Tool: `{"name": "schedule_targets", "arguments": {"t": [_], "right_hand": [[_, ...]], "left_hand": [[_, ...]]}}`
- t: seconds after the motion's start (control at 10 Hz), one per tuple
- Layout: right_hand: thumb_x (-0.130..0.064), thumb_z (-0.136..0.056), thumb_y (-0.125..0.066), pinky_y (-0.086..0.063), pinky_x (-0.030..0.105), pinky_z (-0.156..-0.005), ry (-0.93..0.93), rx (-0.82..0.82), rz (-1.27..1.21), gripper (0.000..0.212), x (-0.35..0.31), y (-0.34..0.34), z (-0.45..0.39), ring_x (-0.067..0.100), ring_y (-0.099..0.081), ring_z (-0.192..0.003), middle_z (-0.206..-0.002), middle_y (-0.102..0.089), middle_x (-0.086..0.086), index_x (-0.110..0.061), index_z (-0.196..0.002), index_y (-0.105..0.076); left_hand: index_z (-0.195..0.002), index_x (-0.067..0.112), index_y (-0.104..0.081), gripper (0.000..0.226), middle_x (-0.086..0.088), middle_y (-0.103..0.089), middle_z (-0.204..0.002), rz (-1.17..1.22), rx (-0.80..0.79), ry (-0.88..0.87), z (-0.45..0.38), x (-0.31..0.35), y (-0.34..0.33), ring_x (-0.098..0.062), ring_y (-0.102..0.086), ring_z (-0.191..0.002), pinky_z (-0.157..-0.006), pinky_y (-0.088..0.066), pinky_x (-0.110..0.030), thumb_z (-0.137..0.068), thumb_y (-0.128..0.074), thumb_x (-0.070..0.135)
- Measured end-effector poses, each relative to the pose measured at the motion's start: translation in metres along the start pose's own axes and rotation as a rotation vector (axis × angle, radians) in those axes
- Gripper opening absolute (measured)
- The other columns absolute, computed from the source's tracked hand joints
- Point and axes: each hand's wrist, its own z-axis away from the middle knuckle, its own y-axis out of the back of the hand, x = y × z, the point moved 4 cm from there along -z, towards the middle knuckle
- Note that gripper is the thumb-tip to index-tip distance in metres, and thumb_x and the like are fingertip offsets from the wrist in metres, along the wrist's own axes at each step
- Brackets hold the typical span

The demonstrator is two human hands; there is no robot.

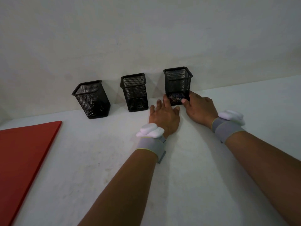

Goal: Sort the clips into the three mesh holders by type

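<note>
Red flat board [24, 154], near left, on white tabletop [187, 176]. Left hand [164, 116] flat, fingers straight, beside right black mesh holder [177, 85]; right hand [199, 108] grasps its base. Coloured clips [176, 99] inside. Middle black mesh holder [134, 92] and left black mesh holder [91, 98] contain dark clips, against wall.

Three black square mesh holders are standing upright in a row against the white wall. The left holder [91, 99] is sitting well apart from the middle holder [134, 92], each holding dark clips at the bottom, too dim to tell their type. The right holder [177, 84] is holding coloured paper clips [175, 98] at its base, showing through the mesh.
</note>
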Motion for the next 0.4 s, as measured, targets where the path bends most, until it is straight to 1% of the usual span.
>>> {"name": "schedule_targets", "arguments": {"t": [0.2, 0.3, 0.4], "right_hand": [[-0.040, -0.101, -0.032, -0.030, 0.041, -0.105, 0.019, -0.011, 0.007, 0.049, 0.001, -0.003, 0.000, 0.034, -0.050, -0.123, -0.134, -0.054, 0.015, -0.013, -0.141, -0.036], [-0.040, -0.100, -0.037, -0.030, 0.041, -0.105, -0.008, 0.021, -0.026, 0.052, 0.000, -0.002, 0.008, 0.036, -0.049, -0.122, -0.133, -0.053, 0.017, -0.008, -0.140, -0.034], [-0.039, -0.100, -0.037, -0.028, 0.042, -0.108, -0.050, 0.050, 0.007, 0.056, -0.004, 0.002, 0.035, 0.038, -0.046, -0.124, -0.135, -0.049, 0.020, -0.004, -0.143, -0.029]], "left_hand": [[-0.150, 0.003, 0.001, 0.067, -0.016, -0.019, -0.158, 0.008, 0.022, -0.008, -0.003, 0.000, -0.002, -0.026, -0.013, -0.146, -0.119, -0.004, -0.041, -0.101, -0.025, 0.041], [-0.149, 0.001, 0.002, 0.067, -0.017, -0.015, -0.159, 0.040, 0.027, -0.020, 0.007, -0.002, 0.000, -0.027, -0.010, -0.147, -0.120, -0.004, -0.038, -0.101, -0.025, 0.040], [-0.150, 0.002, 0.003, 0.068, -0.016, -0.010, -0.160, 0.092, 0.009, -0.066, 0.037, -0.001, 0.005, -0.026, -0.006, -0.148, -0.120, -0.002, -0.034, -0.102, -0.024, 0.042]]}}
